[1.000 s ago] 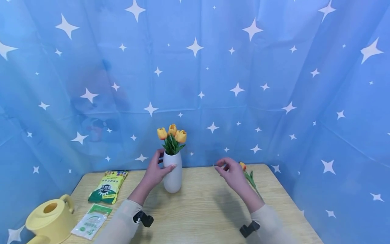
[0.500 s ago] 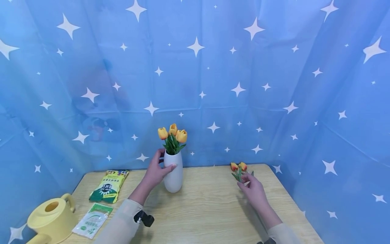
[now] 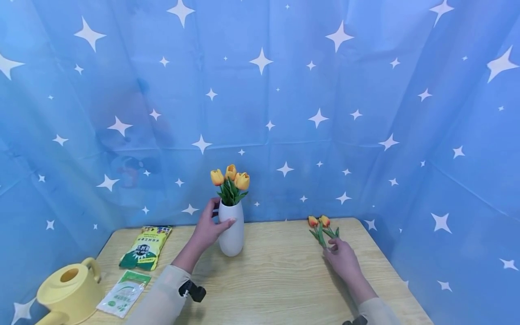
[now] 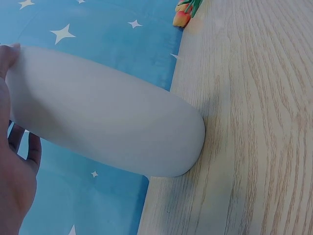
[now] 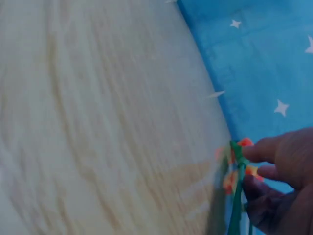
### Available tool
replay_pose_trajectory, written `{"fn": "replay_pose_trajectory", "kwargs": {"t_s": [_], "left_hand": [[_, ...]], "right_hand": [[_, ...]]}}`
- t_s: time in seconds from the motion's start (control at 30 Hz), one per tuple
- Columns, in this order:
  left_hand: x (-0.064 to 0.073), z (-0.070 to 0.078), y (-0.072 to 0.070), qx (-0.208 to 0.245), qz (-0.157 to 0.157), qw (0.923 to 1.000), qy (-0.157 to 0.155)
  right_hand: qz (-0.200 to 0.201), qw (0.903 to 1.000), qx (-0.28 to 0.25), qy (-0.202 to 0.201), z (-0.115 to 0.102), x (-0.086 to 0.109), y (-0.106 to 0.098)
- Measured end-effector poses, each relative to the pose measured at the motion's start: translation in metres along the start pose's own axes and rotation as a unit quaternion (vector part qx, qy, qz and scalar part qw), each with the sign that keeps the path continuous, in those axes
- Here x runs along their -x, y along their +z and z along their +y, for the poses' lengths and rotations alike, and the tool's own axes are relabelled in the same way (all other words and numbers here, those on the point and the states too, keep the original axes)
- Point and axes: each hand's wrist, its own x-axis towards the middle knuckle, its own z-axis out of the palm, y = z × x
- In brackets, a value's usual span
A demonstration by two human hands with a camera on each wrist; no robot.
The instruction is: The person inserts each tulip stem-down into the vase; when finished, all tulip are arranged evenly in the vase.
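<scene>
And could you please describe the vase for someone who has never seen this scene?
Find the wood-grain table in front of the starry blue curtain. Near its middle, toward the back, stands the vase, held by the left hand. Unlike the yellow watering can to its left, it is plain white, with yellow tulips rising from its mouth.

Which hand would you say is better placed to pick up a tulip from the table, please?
The right, I'd judge: the right hand is at the two orange-red tulips, while the left hand grips the white vase, farther from them.
</scene>
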Motion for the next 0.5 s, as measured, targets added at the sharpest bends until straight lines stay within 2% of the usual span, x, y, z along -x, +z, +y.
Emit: {"fn": "replay_pose_trajectory", "kwargs": {"t_s": [0.5], "left_hand": [[0.001, 0.002, 0.001, 0.004, 0.005, 1.0000, -0.002]], "right_hand": [[0.003, 1.0000, -0.002, 0.003, 0.017, -0.006, 0.012]]}}
